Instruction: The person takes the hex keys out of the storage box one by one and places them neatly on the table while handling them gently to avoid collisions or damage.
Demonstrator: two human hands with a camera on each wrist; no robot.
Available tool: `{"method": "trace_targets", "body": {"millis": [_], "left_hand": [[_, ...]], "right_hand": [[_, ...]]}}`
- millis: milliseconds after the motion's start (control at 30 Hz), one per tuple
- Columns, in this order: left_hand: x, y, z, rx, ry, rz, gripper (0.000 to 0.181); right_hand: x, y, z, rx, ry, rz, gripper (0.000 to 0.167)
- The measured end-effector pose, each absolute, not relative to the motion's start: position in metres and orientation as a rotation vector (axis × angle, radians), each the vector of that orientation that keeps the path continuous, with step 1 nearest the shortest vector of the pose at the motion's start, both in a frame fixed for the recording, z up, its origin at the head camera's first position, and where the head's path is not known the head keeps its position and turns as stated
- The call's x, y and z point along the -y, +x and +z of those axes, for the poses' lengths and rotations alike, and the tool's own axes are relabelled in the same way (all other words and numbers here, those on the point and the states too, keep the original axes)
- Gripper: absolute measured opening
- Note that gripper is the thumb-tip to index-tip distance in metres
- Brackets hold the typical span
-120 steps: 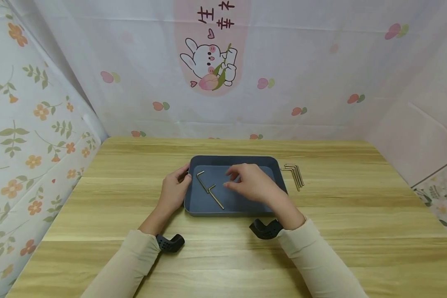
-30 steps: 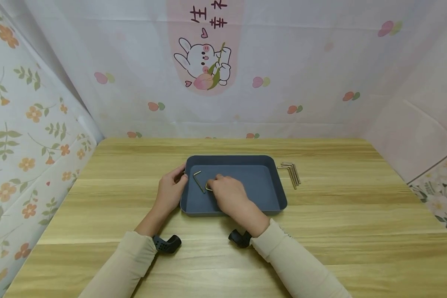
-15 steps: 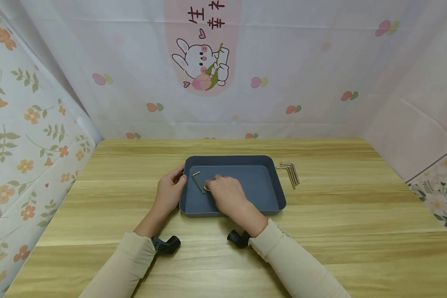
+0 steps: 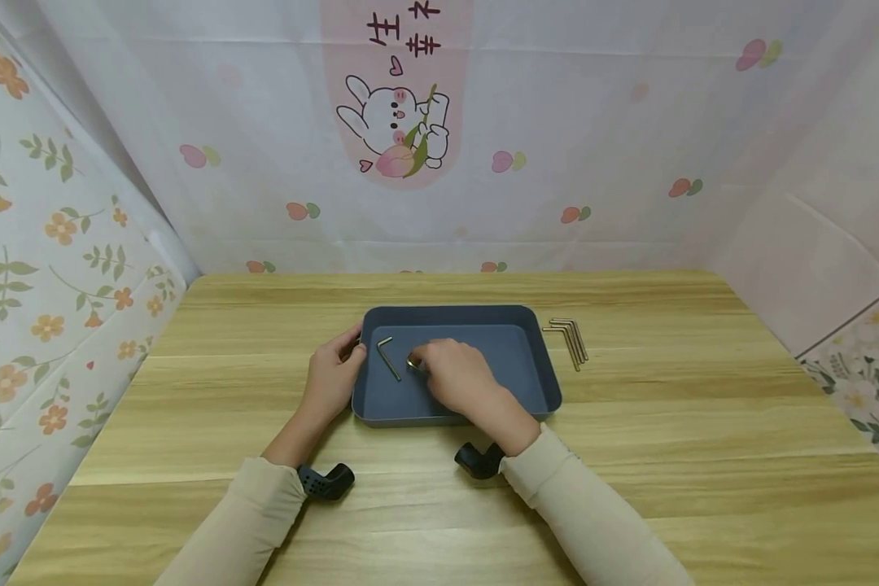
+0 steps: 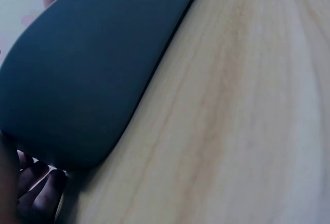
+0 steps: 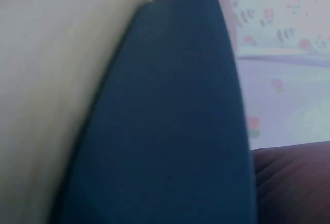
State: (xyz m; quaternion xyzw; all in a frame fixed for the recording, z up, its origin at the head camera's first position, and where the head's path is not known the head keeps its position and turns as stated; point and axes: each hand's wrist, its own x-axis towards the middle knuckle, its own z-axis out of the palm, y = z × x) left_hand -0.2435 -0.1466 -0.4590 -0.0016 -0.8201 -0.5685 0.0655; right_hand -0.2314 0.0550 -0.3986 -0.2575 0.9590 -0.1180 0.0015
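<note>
A shallow blue-grey tray (image 4: 501, 354) stands on the table. At its left end my left hand (image 4: 331, 372) holds the wall, thumb at the rim and fingers along the outside; in the left wrist view those fingers (image 5: 46, 193) sit under the tray's corner. Inside the tray my right hand (image 4: 457, 370) pinches a brass-coloured hex key (image 4: 413, 364), whose bent end peeks out by the fingertips while the rest is hidden. Another hex key (image 4: 389, 360) lies to its left on the tray floor. The right wrist view shows mostly the tray's outer wall (image 6: 165, 110).
Just right of the tray, several hex keys (image 4: 573, 340) lie nested side by side on the wooden table (image 4: 674, 391). Patterned cloth (image 4: 601, 122) hangs behind the table and at both sides. A black wrist mount (image 4: 327, 482) sits on each forearm.
My right hand has come down from hovering over the tray, taken hold of the nearer hex key, and just shifted slightly right with it. The left hand stays at the tray's left end.
</note>
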Motion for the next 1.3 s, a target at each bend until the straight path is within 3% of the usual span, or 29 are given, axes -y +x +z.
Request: {"method": "trace_targets", "body": {"millis": [900, 1300], "left_hand": [[0.147, -0.245, -0.460, 2.482, 0.007, -1.695, 0.045], [0.147, -0.246, -0.461, 2.474, 0.008, -1.698, 0.044]], "right_hand": [[-0.117, -0.249, -0.353, -2.953, -0.653, -0.795, 0.037], [-0.132, -0.253, -0.341, -2.954, -0.595, -0.773, 0.049]]}}
